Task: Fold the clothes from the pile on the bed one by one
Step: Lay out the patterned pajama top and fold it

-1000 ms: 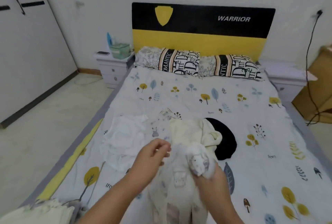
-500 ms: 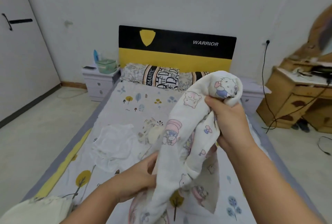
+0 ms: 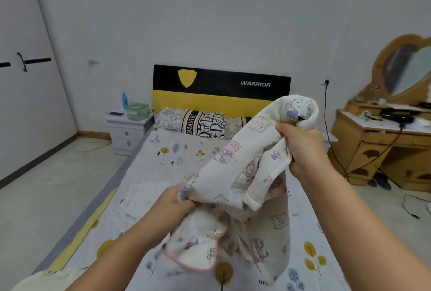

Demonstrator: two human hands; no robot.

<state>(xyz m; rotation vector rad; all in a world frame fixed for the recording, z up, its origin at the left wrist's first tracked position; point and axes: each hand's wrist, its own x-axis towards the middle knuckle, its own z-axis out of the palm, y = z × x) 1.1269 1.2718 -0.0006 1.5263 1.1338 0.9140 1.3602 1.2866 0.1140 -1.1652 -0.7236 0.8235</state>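
A cream garment [image 3: 235, 174] printed with cartoon figures and edged in pink hangs in the air over the bed [image 3: 168, 157]. My right hand [image 3: 300, 148] grips its upper bunched end, raised at the right. My left hand [image 3: 175, 202] grips a lower part of the same garment, nearer to me. The rest of the cloth droops between and below my hands. A white garment [image 3: 142, 197] lies crumpled on the bed to the left, partly behind my left hand. The rest of the pile is hidden behind the raised garment.
Patterned pillows [image 3: 198, 122] lie against a black and yellow headboard [image 3: 221, 90]. A white nightstand [image 3: 128, 132] stands left of the bed, a wooden dressing table [image 3: 384, 146] with cables at the right. A pale cloth [image 3: 46, 279] shows at the bottom left corner.
Both hands lifted the cartoon-print garment off the bed; my right hand rose high to the right and my left hand shifted its grip along the cloth. The camera tilted up.
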